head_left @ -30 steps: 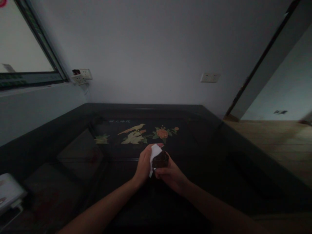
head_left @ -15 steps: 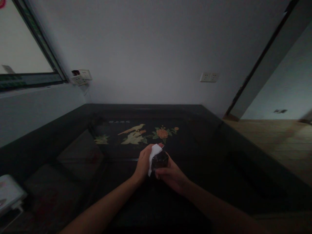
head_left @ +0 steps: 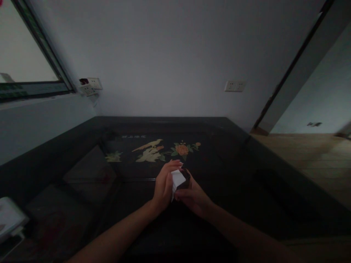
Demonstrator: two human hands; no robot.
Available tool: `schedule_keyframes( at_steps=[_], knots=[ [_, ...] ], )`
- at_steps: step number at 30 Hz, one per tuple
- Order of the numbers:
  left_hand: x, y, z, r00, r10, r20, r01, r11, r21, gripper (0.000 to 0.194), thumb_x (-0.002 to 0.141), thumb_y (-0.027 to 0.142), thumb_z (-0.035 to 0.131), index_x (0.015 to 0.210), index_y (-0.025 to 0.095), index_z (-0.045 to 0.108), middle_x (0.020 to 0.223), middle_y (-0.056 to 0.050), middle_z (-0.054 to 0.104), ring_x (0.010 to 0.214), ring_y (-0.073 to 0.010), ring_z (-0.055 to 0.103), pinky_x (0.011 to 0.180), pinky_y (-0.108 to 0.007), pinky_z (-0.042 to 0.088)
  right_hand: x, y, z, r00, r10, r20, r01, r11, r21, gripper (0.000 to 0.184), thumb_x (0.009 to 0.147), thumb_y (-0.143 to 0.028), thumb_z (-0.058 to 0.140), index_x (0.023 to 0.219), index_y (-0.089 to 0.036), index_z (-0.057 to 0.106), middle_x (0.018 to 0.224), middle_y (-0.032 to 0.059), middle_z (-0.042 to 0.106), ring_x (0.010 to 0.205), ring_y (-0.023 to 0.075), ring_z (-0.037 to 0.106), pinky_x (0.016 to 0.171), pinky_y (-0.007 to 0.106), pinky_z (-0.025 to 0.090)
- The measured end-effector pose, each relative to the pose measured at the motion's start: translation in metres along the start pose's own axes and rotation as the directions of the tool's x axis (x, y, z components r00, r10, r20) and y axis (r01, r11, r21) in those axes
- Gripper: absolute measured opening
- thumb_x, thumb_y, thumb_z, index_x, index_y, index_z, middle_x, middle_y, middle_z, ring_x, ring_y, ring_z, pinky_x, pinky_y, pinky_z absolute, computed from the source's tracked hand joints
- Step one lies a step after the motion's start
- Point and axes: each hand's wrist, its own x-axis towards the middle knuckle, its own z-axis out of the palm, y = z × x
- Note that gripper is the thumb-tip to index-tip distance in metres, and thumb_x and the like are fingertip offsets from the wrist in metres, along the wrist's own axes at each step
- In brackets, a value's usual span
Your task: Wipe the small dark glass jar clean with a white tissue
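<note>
Over the dark table (head_left: 219, 204) both my hands meet around a small dark object (head_left: 187, 179), roughly cup-sized with an angular outline; its exact kind is too dim to make out. My right hand (head_left: 196, 195) grips it from the right, thumb across its near side. A white tissue (head_left: 178, 179) lies against its left side, pressed there by my left hand (head_left: 164, 184), whose fingers curve over the far edge. Part of the tissue and most of the dark object are hidden by the fingers.
A bird and flower picture (head_left: 159, 149) decorates the tabletop beyond my hands. A white device with a cable (head_left: 11, 217) stands at the left edge. A long dark object (head_left: 285, 193) lies on the right side. Behind rises a wall with sockets (head_left: 235, 86).
My left hand has closed further over the dark object, its fingers now curving over the top. The white tissue has shifted right and covers more of the object. My right hand stays nearly still.
</note>
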Motion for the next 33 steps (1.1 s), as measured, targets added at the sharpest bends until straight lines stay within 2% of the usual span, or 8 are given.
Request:
schedule_keyframes(
  at_steps=[4,8,12,16,20,24,28,33],
  knots=[
    [0.003,-0.001,-0.002,0.989,0.100,0.113,-0.113,0.987,0.117,0.033,0.089,0.039,0.041,0.092,0.020,0.069,0.103,-0.009,0.068,0.112,-0.0239,0.053,0.106,-0.044,0.027,0.001,-0.001,0.001,1.000,0.004,-0.028,-0.004,1.000,0.012,0.070,0.050,-0.001,0.075,0.108,-0.028,0.046,0.084,-0.0047,0.060,0.065,0.0124,0.057,0.050,0.022,0.045],
    [0.009,-0.003,0.000,0.980,-0.198,0.034,0.200,0.979,-0.034,0.035,0.087,0.039,0.043,0.095,0.017,0.069,0.106,-0.009,0.067,0.106,-0.0243,0.057,0.098,-0.038,0.037,0.002,0.000,-0.002,0.999,0.016,-0.039,-0.017,1.000,-0.025,0.066,0.052,-0.001,0.075,0.107,-0.025,0.048,0.082,-0.0043,0.060,0.063,0.0110,0.056,0.050,0.021,0.044],
    [0.016,-0.013,0.004,0.794,-0.606,0.059,0.581,0.726,-0.368,0.036,0.079,0.039,0.048,0.090,0.013,0.069,0.087,-0.008,0.071,0.084,-0.0228,0.064,0.080,-0.032,0.047,0.001,0.001,-0.004,0.999,0.031,0.011,-0.030,0.997,-0.065,0.067,0.054,-0.002,0.077,0.110,-0.025,0.048,0.083,-0.0029,0.061,0.061,0.0105,0.055,0.050,0.021,0.042],
    [0.019,-0.017,0.008,0.677,-0.711,0.189,0.666,0.484,-0.567,0.036,0.077,0.037,0.046,0.080,0.011,0.070,0.078,-0.008,0.071,0.077,-0.0216,0.065,0.075,-0.030,0.048,-0.001,0.000,-0.001,0.998,0.036,0.053,-0.031,0.996,-0.080,0.076,0.054,-0.003,0.077,0.117,-0.028,0.044,0.090,-0.0016,0.062,0.061,0.0104,0.055,0.050,0.022,0.043],
    [0.011,-0.006,0.006,0.803,-0.593,0.060,0.563,0.722,-0.403,0.040,0.085,0.039,0.040,0.096,0.011,0.067,0.089,-0.009,0.070,0.083,-0.0226,0.064,0.076,-0.032,0.047,-0.001,0.001,0.000,0.999,0.028,0.019,-0.027,0.997,-0.071,0.074,0.052,-0.003,0.078,0.114,-0.026,0.045,0.088,-0.0020,0.061,0.062,0.0105,0.056,0.050,0.021,0.043],
    [0.003,0.000,0.000,0.991,-0.131,-0.002,0.131,0.991,-0.035,0.034,0.090,0.033,0.037,0.100,0.016,0.065,0.108,-0.010,0.066,0.105,-0.0238,0.056,0.094,-0.037,0.039,-0.001,0.001,-0.001,1.000,-0.003,-0.011,0.002,0.998,-0.067,0.072,0.053,-0.003,0.077,0.113,-0.027,0.045,0.086,-0.0037,0.059,0.063,0.0102,0.056,0.050,0.020,0.043],
    [0.004,-0.002,-0.004,0.968,0.193,0.159,-0.214,0.968,0.128,0.030,0.090,0.028,0.038,0.093,0.019,0.067,0.102,-0.008,0.068,0.110,-0.0233,0.054,0.104,-0.042,0.029,-0.001,0.001,-0.001,1.000,0.006,-0.026,-0.008,0.997,-0.073,0.074,0.051,-0.002,0.076,0.113,-0.028,0.044,0.085,-0.0044,0.059,0.062,0.0101,0.056,0.050,0.020,0.044],
    [0.010,0.000,-0.002,0.990,-0.128,0.054,0.127,0.992,0.012,0.034,0.088,0.034,0.040,0.095,0.016,0.068,0.101,-0.009,0.068,0.102,-0.0239,0.057,0.095,-0.037,0.038,0.000,0.000,-0.003,1.000,0.014,-0.016,-0.016,0.997,-0.072,0.075,0.051,-0.004,0.078,0.114,-0.027,0.044,0.087,-0.0032,0.059,0.066,0.0111,0.057,0.051,0.020,0.045]
  ],
)
